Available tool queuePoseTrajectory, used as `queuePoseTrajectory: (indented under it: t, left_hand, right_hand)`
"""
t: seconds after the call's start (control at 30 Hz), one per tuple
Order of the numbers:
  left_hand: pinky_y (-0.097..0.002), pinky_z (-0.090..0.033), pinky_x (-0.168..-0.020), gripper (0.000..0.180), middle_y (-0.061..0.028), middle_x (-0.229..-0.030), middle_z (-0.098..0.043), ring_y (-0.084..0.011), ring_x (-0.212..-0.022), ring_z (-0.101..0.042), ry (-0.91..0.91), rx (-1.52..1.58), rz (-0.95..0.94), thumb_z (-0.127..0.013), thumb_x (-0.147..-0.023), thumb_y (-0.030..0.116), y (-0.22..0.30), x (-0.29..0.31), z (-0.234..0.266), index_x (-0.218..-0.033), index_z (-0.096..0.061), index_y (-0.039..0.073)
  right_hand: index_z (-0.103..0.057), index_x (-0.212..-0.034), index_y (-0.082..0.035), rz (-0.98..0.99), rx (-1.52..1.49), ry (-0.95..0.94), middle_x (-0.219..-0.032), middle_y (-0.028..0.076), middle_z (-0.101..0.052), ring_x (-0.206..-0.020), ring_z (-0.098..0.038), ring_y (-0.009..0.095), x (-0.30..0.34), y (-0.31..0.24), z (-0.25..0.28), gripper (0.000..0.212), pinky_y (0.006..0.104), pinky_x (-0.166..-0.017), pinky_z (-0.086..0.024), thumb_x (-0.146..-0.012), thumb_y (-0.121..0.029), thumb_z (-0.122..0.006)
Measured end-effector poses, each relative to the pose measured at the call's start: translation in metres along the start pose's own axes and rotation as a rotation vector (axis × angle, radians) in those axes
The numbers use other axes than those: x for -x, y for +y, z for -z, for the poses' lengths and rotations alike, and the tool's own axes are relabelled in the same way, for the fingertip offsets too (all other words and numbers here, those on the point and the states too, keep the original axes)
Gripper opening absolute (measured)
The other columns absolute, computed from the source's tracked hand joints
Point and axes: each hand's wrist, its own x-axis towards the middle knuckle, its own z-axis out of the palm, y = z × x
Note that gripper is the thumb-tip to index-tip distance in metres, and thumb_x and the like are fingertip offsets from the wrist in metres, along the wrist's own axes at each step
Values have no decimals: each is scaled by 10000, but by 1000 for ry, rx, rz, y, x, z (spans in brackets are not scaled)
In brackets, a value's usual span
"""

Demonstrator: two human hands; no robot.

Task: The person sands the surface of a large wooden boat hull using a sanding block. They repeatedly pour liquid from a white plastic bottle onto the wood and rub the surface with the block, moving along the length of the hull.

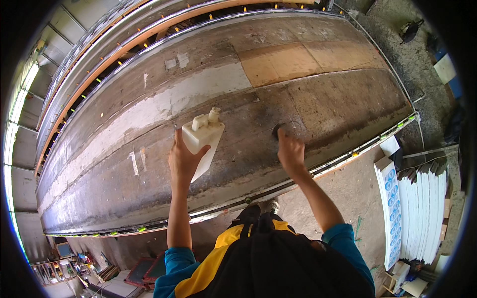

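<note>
dark obj under right hand point(290, 151): mostly hidden | jug point(202, 140) base: behind left hand point(183, 161)

Both arms stretched fwd, sleeves pushed to elbows. Left hand point(183, 161) fingers curled in a grip, thumb up. Right hand point(290, 151) loosely closed, fingertips pinched.

Industrial workshop. A long, worn work surface point(298, 104) with metal rails. White panels point(422, 213) are stacked on a concrete floor point(348, 188).

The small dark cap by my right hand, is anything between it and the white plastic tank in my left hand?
Nothing visible. The left hand holds the white tank above the workbench; the right hand touches the dark cap. Only bare bench surface lies between them.
</note>
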Motion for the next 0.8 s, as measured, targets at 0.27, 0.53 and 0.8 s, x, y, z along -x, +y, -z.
queuePoseTrajectory:
  t: [0.27,0.53,0.8]
  left_hand:
    - [-421,-500,-711,834,-212,-965,-604,-357,-860,-610,59,-1,121,-811,-559,346,-8,0,9,-1198,-389,15]
    - [-434,-495,-696,755,-208,-903,-608,-371,-798,-616,218,-45,151,-817,-555,317,-27,21,42,-1114,-422,-2]
    - [-419,-495,-652,707,-205,-865,-611,-371,-780,-616,276,-21,197,-819,-556,299,-50,50,49,-1069,-432,5]
  right_hand:
    - [-293,-1253,91,-222,-667,-401,-800,242,-610,-719,-628,348,-25,-9,53,674,400,-620,-496,-770,-205,-658]
    - [-281,-1260,99,-143,-937,-494,-1018,314,-542,-939,-558,419,-37,-124,9,746,422,-778,-460,-736,-246,-685]
    - [-213,-1336,76,-425,-734,-414,-1273,304,-393,-1173,-433,378,-38,1,10,883,413,-981,-353,-705,-291,-710]
